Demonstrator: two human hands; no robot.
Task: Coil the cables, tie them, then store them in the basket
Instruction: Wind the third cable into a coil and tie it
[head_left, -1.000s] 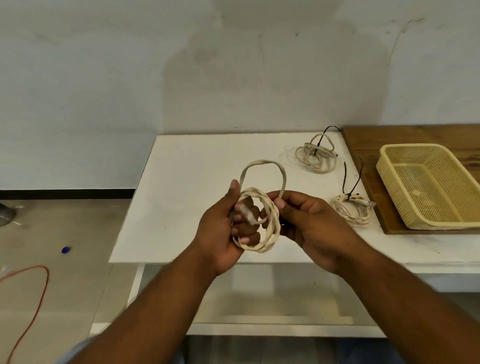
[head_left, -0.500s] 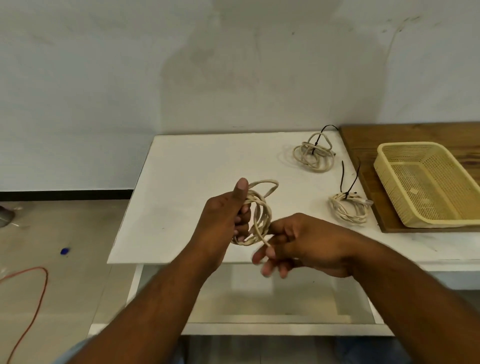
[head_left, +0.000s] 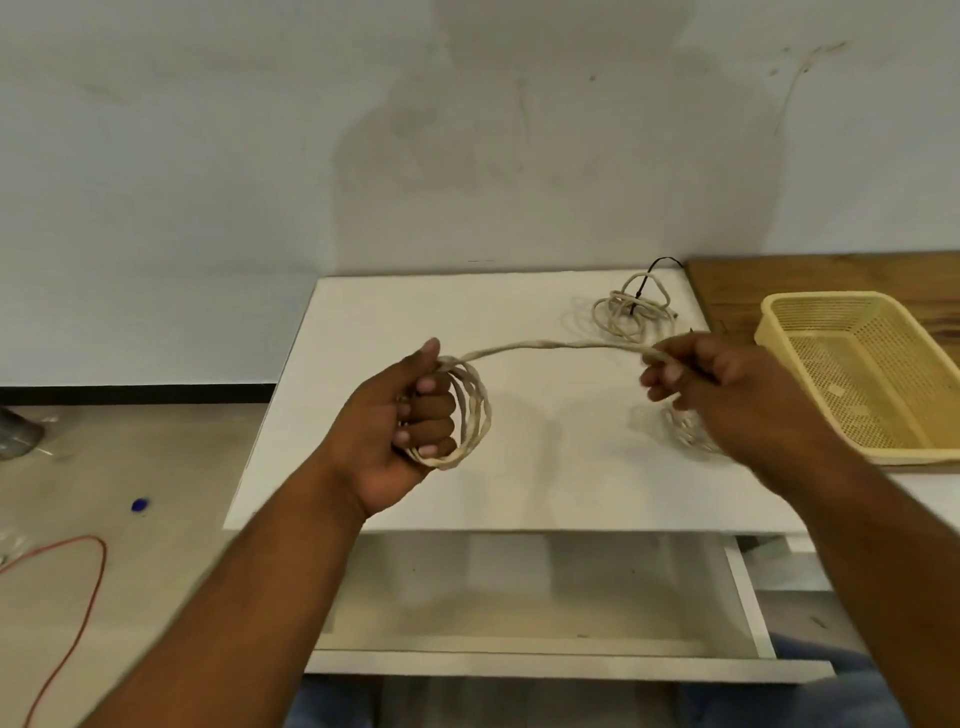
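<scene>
Our left hand (head_left: 402, 415) holds the rolled-up cable (head_left: 470, 410) tight, and our right hand (head_left: 727, 384) pinches its loose end above the table (head_left: 545, 467).

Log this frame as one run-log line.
stage: coiling | left hand: grips cable coil | right hand: pulls free end taut | table: two tied coils | basket: no cables inside
</scene>
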